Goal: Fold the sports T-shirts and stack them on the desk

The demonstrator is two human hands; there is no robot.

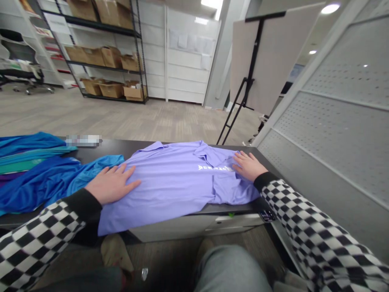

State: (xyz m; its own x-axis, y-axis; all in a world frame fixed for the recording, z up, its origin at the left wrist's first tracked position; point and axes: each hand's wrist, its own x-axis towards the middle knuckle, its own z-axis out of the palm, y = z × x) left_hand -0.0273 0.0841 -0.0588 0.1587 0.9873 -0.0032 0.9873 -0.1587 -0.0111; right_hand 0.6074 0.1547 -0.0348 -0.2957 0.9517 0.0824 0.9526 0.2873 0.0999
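Observation:
A lavender T-shirt (173, 182) lies spread sideways across a dark table, its lower hem hanging over the front edge at the left. White lettering runs across it near the right end, where the fabric is bunched and creased. My left hand (111, 184) rests flat on the shirt's left part, fingers spread. At the other end, my right hand (249, 165) lies on the fabric beside the lettering, fingers stretched out. Neither hand grips the cloth.
Blue and teal garments (39, 174) are heaped on the table's left. A blurred white item (83, 140) lies behind them. A perforated grey panel (337, 121) borders the right side. Beyond stand an easel board (270, 61) and a shelf rack with cardboard boxes (111, 90).

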